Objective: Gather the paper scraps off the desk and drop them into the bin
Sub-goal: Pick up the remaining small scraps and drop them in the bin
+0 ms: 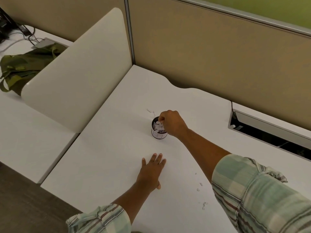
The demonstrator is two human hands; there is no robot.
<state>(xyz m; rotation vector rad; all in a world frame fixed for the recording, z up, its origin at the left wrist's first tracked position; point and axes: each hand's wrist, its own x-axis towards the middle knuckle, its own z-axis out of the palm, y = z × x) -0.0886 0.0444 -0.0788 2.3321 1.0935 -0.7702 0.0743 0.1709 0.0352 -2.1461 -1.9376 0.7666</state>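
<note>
Your two arms, sleeves of pale plaid pushed up to the forearm, reach out over a white desk (104,157) in a cubicle. Nearest you, at the right, small paper scraps (201,184) lie loose on the desk beside your right forearm, one curled piece (204,205) closest to the near edge. Your left hand (152,170) rests flat on the desk at centre, palm down, fingers spread and stretched forward, holding nothing.

Farther out, the bin (159,128), a small dark cylinder with a white label on its side, stands upright on the desk and is filled close to its rim with crumpled white paper. Your right hand (172,122) is bunched over the bin's mouth, fingertips pinched together and pointing down onto the paper inside; whether they grip a scrap, you cannot tell. Just beyond the bin on its far left, a thin scrap (151,111) lies on the desk.

At the far right, a cable tray (269,130) with a metal flap is sunk into the desk. A rounded cream divider (80,73) stands along the left edge, and past it an olive-green bag (25,66) sits on the neighbouring desk, with dark cables (27,35) behind it. Tan partition panels (210,52) close off the far side.
</note>
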